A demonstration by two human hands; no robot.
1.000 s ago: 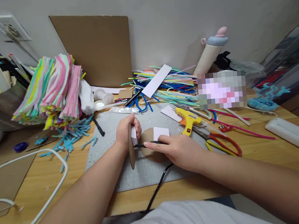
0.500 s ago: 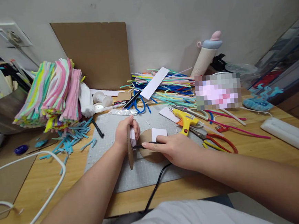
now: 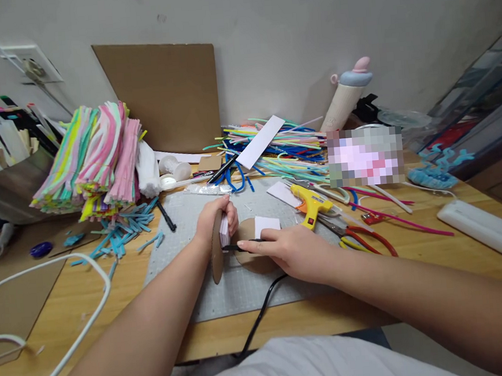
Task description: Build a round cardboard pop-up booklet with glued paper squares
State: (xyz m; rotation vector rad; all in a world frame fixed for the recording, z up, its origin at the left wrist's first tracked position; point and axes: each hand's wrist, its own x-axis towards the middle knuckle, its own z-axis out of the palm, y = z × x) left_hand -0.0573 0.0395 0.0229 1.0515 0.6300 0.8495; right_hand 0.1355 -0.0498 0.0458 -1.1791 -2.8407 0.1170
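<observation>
My left hand (image 3: 218, 216) is closed around a round cardboard disc (image 3: 216, 251), held on edge above the mat. A stack of white pieces (image 3: 224, 232) stands against the disc's right face. My right hand (image 3: 288, 249) grips a slim black pen (image 3: 238, 247), its far end touching or very near the disc by the white stack. Flat on the mat, partly under my right hand, lies a second cardboard disc (image 3: 250, 260) with a white rectangular piece (image 3: 266, 224) on it. Just beyond that hand is a yellow glue gun (image 3: 313, 206).
A grey cutting mat (image 3: 208, 301) lies under my hands. Red-handled pliers (image 3: 370, 241) sit to the right, pipe cleaners (image 3: 291, 144) behind. Bundled pipe cleaners (image 3: 100, 153) and blue scraps (image 3: 128, 226) are at left. A white cable (image 3: 88, 322) loops at front left, and a bottle (image 3: 346, 96) leans back.
The view has shifted slightly. Both hands keep their grip, and the disc and pen stay almost in the same place.
</observation>
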